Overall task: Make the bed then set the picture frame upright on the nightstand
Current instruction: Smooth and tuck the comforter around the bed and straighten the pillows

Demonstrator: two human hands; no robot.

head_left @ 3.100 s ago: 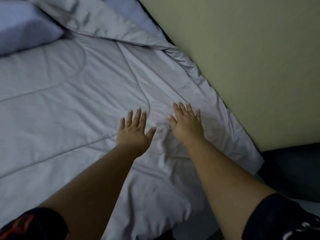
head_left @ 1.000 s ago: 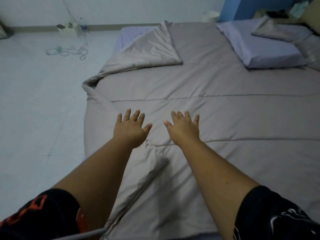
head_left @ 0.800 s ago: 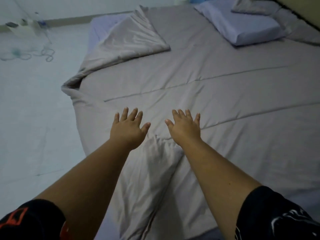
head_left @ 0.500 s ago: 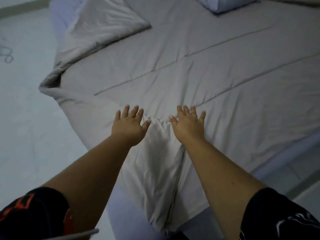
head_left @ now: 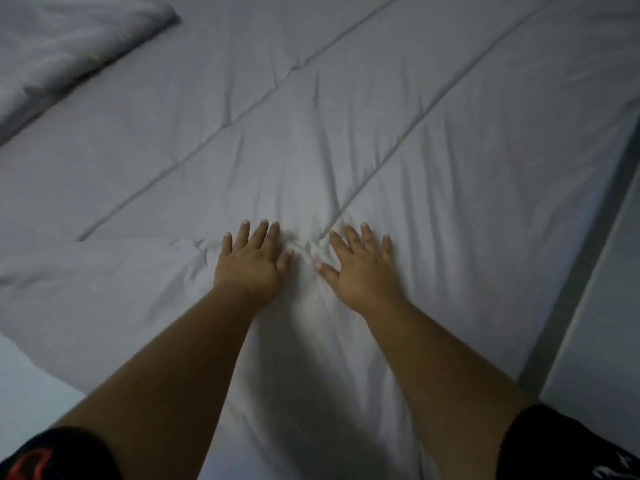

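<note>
No legible text, label, brand, number or sign is showing anywhere in view. The black left sleeve (head_left: 52,455), at the near left corner, is carrying a red-orange printed mark, cut off by the frame edge and too blurred to read. The black right sleeve (head_left: 571,445), at the near right corner, is showing a fragment of white print, likewise unreadable.

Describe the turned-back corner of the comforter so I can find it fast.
Start from the grey comforter filling the view. Follow it to the far left, beyond the left hand. The folded-back corner is a raised, doubled flap; the rest lies flat.
</note>
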